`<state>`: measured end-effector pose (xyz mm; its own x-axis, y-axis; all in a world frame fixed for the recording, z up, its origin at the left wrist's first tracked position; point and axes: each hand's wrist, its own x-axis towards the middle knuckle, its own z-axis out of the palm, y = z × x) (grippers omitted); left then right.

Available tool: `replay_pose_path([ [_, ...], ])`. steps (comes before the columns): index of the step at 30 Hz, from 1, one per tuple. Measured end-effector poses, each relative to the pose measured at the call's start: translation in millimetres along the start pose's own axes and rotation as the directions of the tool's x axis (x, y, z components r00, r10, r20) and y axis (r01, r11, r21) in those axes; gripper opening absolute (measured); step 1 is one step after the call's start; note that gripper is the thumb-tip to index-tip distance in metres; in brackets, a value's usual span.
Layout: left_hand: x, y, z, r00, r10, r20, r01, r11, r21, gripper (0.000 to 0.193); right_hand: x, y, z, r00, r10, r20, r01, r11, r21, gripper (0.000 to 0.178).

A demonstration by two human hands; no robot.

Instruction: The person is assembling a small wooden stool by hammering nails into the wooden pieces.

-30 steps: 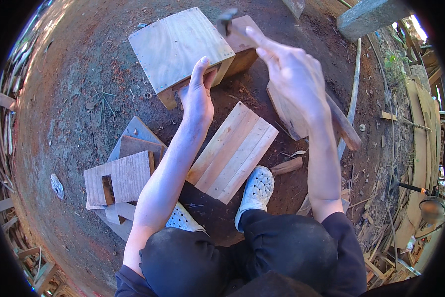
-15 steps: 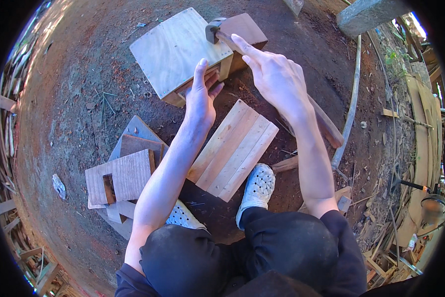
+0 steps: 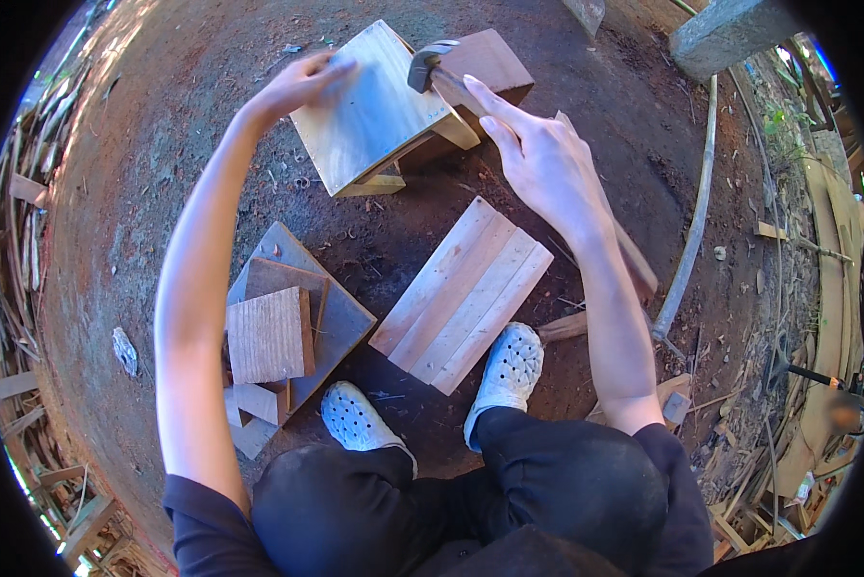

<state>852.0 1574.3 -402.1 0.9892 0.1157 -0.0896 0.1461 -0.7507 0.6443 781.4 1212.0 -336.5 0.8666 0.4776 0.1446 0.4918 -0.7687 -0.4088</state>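
Note:
My right hand (image 3: 547, 173) is closed around the handle of a claw hammer (image 3: 430, 65), its index finger stretched along the wood. The hammer head is over the right edge of a small wooden box (image 3: 379, 106) with a pale top panel. My left hand (image 3: 307, 85) is at the box's far left edge; its fingers are smeared by motion, so their grip is unclear. A brown wooden block (image 3: 489, 69) stands against the box's right side. Nearer me, a panel of joined pale strips (image 3: 463, 293) lies on the ground.
Left of my feet, a wood piece (image 3: 270, 337) tops several stacked boards on a grey board (image 3: 340, 322). A long stick (image 3: 691, 231) and a dark wooden bar (image 3: 636, 260) lie to the right. A concrete post (image 3: 730, 38) stands far right. Scrap wood lines both sides.
My left hand has left the box's near side and swung out to its far left edge. The box has shifted right and turned slightly. My right hand keeps the hammer near the same spot.

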Motion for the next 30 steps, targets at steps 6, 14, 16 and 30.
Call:
replay_pose_path([
  [6,-14,41,10,0.847,0.003,0.531,0.106,0.979,-0.176,0.084,-28,46,1,0.946,0.301,-0.123,-0.25,0.915,0.316,0.044],
  [14,-60,52,28,0.902,0.054,0.428,0.215,0.804,-0.555,0.065,-48,68,-11,0.905,0.395,-0.158,-0.284,0.837,0.467,0.045],
  [16,-46,46,20,0.878,0.074,0.472,0.222,0.812,-0.54,0.061,-52,68,-7,0.902,0.411,-0.135,-0.296,0.814,0.5,0.046],
  [30,-131,-107,-82,0.952,0.024,0.306,0.205,0.692,-0.692,0.06,-54,64,-8,0.898,0.426,-0.106,-0.31,0.786,0.534,0.046],
])
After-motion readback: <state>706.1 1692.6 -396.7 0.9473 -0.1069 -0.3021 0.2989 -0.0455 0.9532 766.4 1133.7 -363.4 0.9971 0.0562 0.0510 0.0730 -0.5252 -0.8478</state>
